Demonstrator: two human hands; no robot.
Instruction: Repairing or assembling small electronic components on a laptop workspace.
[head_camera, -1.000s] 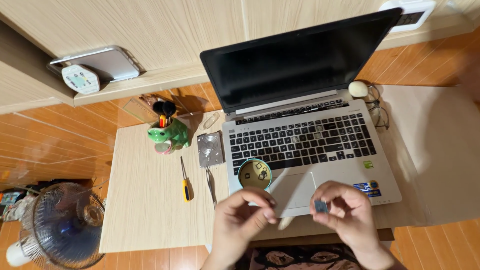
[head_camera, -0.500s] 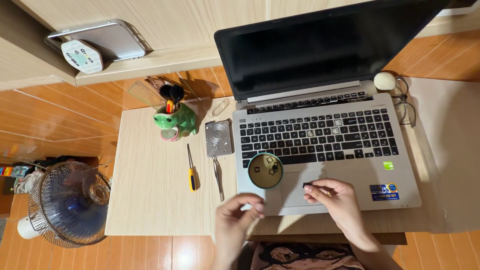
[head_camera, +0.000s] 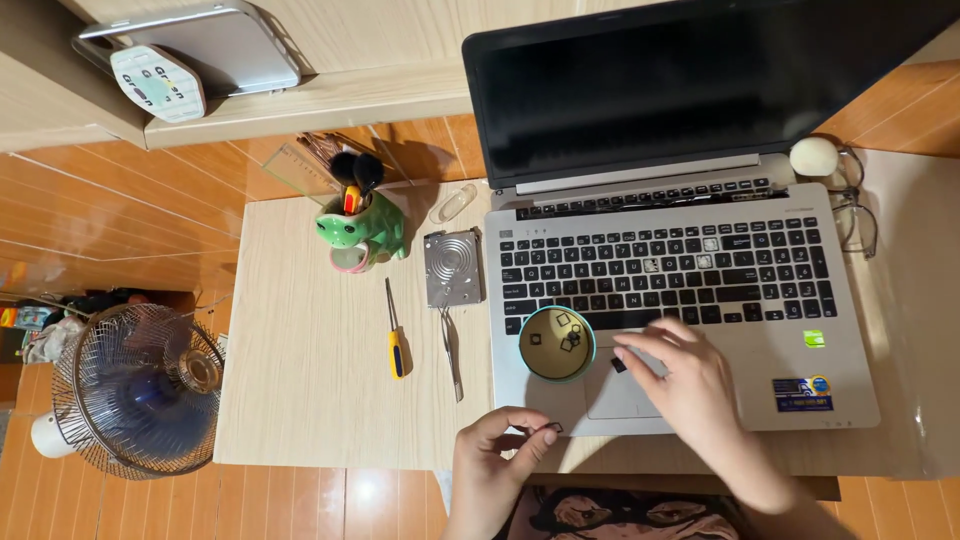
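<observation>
Since half a second ago your right hand (head_camera: 690, 385) has slid from the laptop's palm rest toward the small round bowl (head_camera: 557, 343), and it now holds a small black keycap (head_camera: 619, 365) pinched between thumb and fingertips, just right of the bowl's rim and above the touchpad (head_camera: 620, 395). That puts the piece right at the bowl, where a few other black keycaps already lie. Your left hand (head_camera: 495, 465) has dropped a little, below and left of the bowl at the table's near edge, with thumb and forefinger pinching a tiny dark part (head_camera: 552, 428); the other fingers curl loosely. Behind the bowl, the laptop keyboard (head_camera: 665, 265) shows a few bare, pale spots where caps are missing. Left of the bowl lie tweezers (head_camera: 452, 350), a metal hard drive (head_camera: 452, 268) and a yellow-handled screwdriver (head_camera: 395, 330), with a green frog-shaped pen holder (head_camera: 360, 230) beyond them.
</observation>
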